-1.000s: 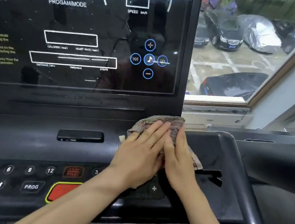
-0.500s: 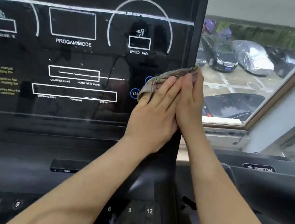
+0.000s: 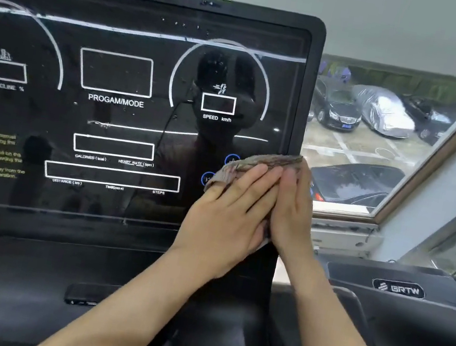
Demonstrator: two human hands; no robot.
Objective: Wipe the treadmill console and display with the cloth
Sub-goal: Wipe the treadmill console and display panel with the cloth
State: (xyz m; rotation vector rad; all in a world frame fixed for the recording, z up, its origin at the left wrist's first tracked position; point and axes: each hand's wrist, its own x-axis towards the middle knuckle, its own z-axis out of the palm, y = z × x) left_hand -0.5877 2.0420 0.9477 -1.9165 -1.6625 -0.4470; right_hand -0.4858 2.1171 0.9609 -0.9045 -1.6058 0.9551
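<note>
Pressing cloth (image 3: 265, 160) against display (image 3: 126, 120) with left hand (image 3: 224, 221), right hand (image 3: 293, 211).

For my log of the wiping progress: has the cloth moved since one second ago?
Yes. The cloth went up from the console ledge onto the display, now partly covering the blue buttons near its right edge.

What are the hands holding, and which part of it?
A cloth. The left hand and right hand press flat on its lower part, against the right edge of the display; its top edge pokes out above them.
</note>
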